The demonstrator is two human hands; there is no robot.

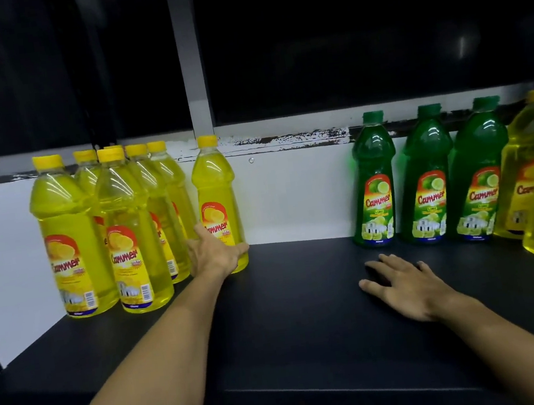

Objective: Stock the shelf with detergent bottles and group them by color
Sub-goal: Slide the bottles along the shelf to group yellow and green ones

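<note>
At far left, a yellow bottle (218, 204) is gripped low by the left hand (213, 253) for joining the yellow group (108, 227), while the right hand (401, 283) is laid flat and open on the shelf (288, 316); next, sliding it leftward is probably needed.

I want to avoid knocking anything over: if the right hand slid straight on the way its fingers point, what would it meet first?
The right hand lies flat on the shelf, fingers pointing up-left toward the bare gap. The path looks free up to the white back panel; the green bottles seem to stand right of that line.

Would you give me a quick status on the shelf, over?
Left hand gripping lone yellow bottle. Right hand flat on shelf. Two yellow bottles stranded beside green bottles.
</note>
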